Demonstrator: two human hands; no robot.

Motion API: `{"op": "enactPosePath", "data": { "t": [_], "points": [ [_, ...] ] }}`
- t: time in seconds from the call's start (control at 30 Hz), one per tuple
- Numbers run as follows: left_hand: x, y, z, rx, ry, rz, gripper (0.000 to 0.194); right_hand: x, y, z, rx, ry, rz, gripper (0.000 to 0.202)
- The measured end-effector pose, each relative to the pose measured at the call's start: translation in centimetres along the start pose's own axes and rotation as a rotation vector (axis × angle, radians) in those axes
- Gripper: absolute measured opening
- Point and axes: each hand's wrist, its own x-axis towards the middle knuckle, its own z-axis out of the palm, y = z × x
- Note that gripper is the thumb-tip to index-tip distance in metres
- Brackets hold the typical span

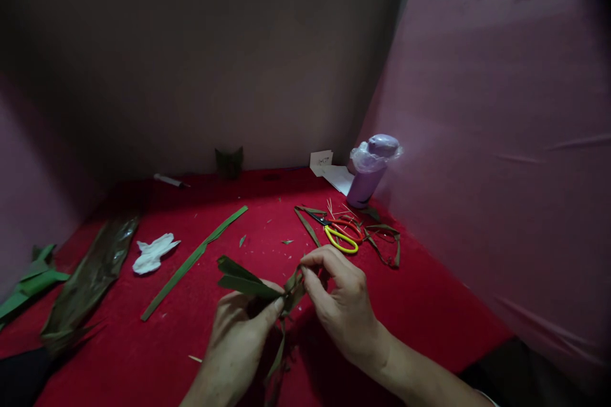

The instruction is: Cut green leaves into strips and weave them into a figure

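Over the worktop (420, 324), toward its near edge, the left hand (241, 331) pinches a folded green leaf (244, 281) by its gathered end; the right hand (341, 305) pinches a brown strip (294, 289), perhaps tied on, though it's dim. Both look light; the leaf likely creases, so grip that end.

Over my feed I see both forearms come in from the lower edge, the right one bare and slanting in from the right. My left hand (238, 334) sits back upward, its thumb pressed against the curled index finger. My right hand (346, 305) sits slightly higher, thumb and forefinger pinched together, its other fingers partly hidden. The two hands are close but apart.
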Motion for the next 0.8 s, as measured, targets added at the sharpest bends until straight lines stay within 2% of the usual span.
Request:
{"op": "enactPosePath", "data": {
  "t": [0.17, 0.3, 0.43, 0.53, 0.7, 0.8],
  "points": [
    [0.1, -0.2, -0.1, -0.104, -0.002, 0.014, 0.006, 0.0, 0.0, -0.1, 0.105, -0.055, 0.100, 0.012],
    [0.2, -0.4, 0.0, -0.201, -0.010, -0.019, 0.006, 0.0, 0.2, 0.0, 0.213, -0.097, 0.184, 0.018],
    [0.2, -0.2, 0.2, -0.370, 0.027, -0.156, 0.027, 0.2, 0.4, 0.1, 0.284, -0.134, 0.188, 0.020],
    [0.1, 0.0, 0.3, -0.459, 0.020, -0.177, 0.042, 0.4, 0.4, 0.1, 0.343, -0.169, 0.184, 0.021],
    [0.0, 0.0, 0.2, -0.490, -0.068, -0.140, 0.036, 1.1, 0.5, 0.1, 0.420, -0.219, 0.211, 0.022],
    [0.0, -0.2, 0.1, -0.507, -0.103, -0.142, 0.033, 1.0, 0.7, 0.3, 0.483, -0.234, 0.274, 0.030]
  ]
}}
